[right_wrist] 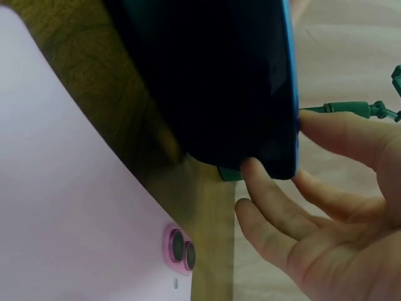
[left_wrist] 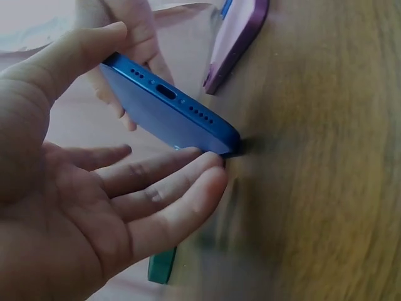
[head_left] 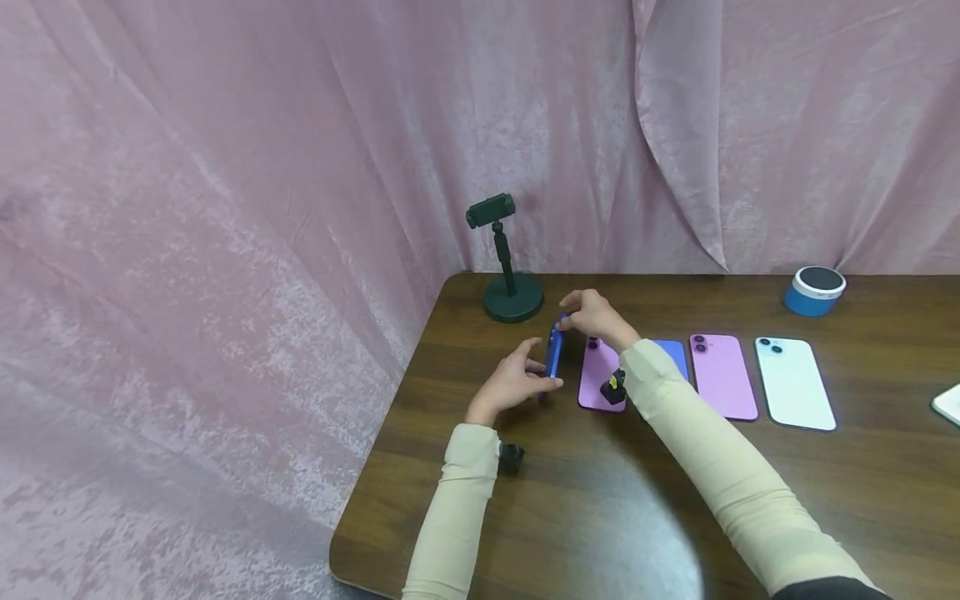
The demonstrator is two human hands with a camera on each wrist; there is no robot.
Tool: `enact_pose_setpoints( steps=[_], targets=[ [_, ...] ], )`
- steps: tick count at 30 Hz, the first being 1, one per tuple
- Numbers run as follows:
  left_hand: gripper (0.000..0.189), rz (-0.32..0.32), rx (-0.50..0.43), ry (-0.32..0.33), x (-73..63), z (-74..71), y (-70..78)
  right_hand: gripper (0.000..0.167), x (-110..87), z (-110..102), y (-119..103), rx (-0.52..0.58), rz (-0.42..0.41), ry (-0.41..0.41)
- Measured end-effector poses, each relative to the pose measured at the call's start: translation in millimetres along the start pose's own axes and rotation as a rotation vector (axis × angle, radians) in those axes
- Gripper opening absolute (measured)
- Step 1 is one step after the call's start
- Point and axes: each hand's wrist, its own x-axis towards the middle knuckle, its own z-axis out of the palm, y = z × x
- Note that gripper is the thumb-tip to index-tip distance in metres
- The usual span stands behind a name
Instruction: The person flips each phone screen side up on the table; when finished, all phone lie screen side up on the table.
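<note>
A blue phone [head_left: 553, 354] stands on its long edge, tilted, between my two hands, near the left part of the table. Its dark screen [right_wrist: 232, 81] faces the right wrist camera. My left hand [head_left: 512, 383] holds the end with the charging port [left_wrist: 166, 92], thumb on the upper corner and fingertips at the lower one. At the far end, my right hand [head_left: 595, 319] pinches the top corner between thumb and fingers. Close to the right of it lies a purple phone [head_left: 597, 379], back up, partly covered by my right hand and sleeve.
Further right lie a blue phone [head_left: 673, 354], partly behind my sleeve, another purple phone [head_left: 723, 379] and a pale mint phone [head_left: 795, 383]. A dark green phone stand [head_left: 512, 298] is at the back left, a blue-and-white cylinder [head_left: 813, 292] at the back right. A white object [head_left: 949, 404] meets the right frame edge.
</note>
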Motion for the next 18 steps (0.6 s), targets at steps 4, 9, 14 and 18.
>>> enact_pose_setpoints(
  steps=[4, 9, 14, 18],
  targets=[
    [0.081, 0.04, -0.073, -0.023, 0.7, -4.0, -4.8, 0.051, 0.9, 2.7, 1.0, 0.011, -0.015, -0.031],
    [0.073, 0.062, -0.149, -0.029, -0.9, -9.7, -7.3, 0.056, 4.0, 8.0, 5.0, 0.002, 0.0, -0.073],
    [0.072, 0.052, -0.183, -0.015, -3.1, -13.0, -6.9, 0.058, 5.2, 14.3, 5.0, -0.009, 0.0, -0.091],
    [0.074, 0.041, -0.189, 0.004, -5.5, -13.5, -4.6, 0.057, 5.3, 18.9, 3.8, -0.002, -0.015, -0.098]
  ],
)
